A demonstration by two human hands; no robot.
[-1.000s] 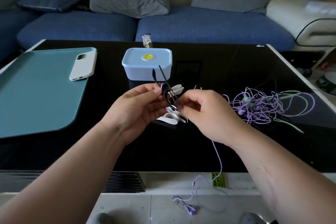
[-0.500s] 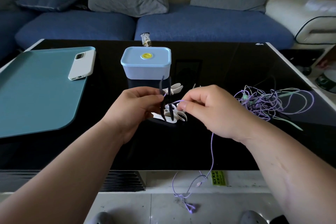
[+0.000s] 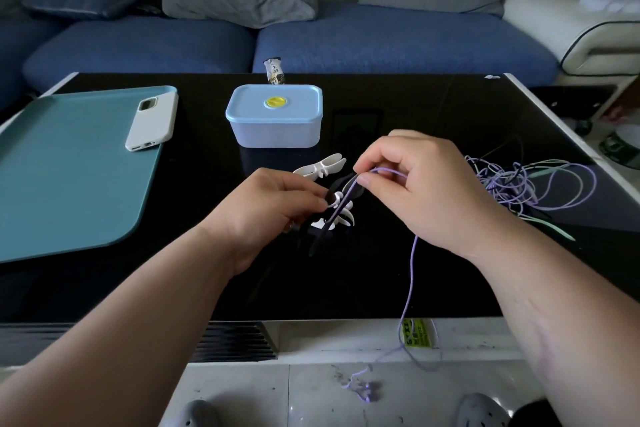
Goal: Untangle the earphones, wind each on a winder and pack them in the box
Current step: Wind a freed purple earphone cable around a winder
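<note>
My left hand point(image 3: 273, 208) pinches a black winder point(image 3: 341, 189) over the middle of the black table point(image 3: 398, 270). My right hand point(image 3: 415, 184) pinches a purple earphone cord point(image 3: 412, 274) against the winder's upper end. The cord hangs off the table's near edge to the floor. White winders point(image 3: 320, 166) lie just behind and under my hands. A tangle of purple and green earphones point(image 3: 519, 184) lies to the right. The pale blue box point(image 3: 275, 120) with a yellow button on its lid stands shut behind.
A teal tray point(image 3: 65, 177) lies on the left of the table with a white phone point(image 3: 152, 121) on its far corner. A small wrapper point(image 3: 274, 70) stands behind the box. A blue sofa with grey cushions runs along the far side.
The black winder has tilted from upright to leaning, and my right hand has moved up and right, drawing the purple cord along it. The hanging cord has shortened and swung.
</note>
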